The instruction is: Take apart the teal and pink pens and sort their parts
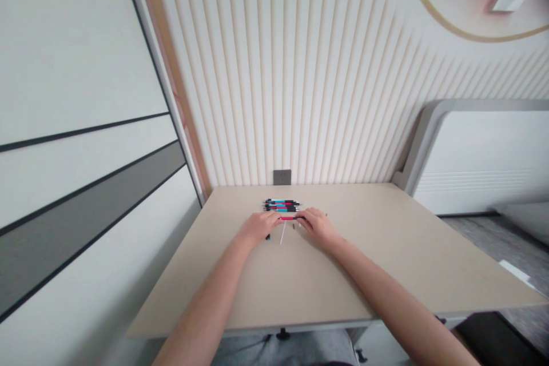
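Note:
Both my hands rest far out on the beige table (386, 263). My left hand (260, 223) and my right hand (316, 223) each pinch one end of a red pen (288, 218) held level between them. Just beyond it lies a small row of several pens (282, 205) with blue, red and black barrels. A thin white refill (282, 234) lies on the table below the red pen. A tiny dark part (294, 226) sits beside the refill, and another dark piece (268, 237) shows under my left hand.
A grey wall socket (282, 176) sits on the ribbed wall right behind the table. A white cabinet with a grey frame (484, 154) stands to the right. A panelled wall (86, 154) runs along the table's left side.

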Demonstrator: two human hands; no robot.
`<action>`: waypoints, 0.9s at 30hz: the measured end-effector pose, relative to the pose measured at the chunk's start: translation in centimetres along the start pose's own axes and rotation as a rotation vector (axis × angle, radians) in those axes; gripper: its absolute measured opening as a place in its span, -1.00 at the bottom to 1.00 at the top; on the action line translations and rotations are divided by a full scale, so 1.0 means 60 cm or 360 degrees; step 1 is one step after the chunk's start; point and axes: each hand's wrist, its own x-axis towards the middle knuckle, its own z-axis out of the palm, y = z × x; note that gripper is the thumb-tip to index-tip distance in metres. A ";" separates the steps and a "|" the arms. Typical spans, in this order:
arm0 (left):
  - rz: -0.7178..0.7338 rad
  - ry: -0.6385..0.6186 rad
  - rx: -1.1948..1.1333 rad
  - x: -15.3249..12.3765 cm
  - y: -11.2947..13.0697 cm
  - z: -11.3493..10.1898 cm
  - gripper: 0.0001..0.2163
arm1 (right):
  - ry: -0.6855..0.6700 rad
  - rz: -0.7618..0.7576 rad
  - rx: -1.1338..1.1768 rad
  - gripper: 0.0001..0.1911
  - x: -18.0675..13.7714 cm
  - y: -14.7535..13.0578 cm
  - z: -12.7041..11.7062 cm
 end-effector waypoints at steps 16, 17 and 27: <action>-0.0008 -0.0029 -0.0055 0.002 0.003 -0.001 -0.73 | 0.0016 0.0045 0.0033 -0.86 0.001 -0.008 -0.002; -0.0026 -0.0034 -0.0057 0.001 0.002 0.000 -0.73 | 0.0044 0.0089 0.0040 -0.87 0.001 -0.006 -0.001; -0.0063 -0.0264 -0.0004 0.000 0.007 -0.013 -0.50 | -0.0033 0.0105 0.0039 -0.79 -0.001 -0.006 -0.006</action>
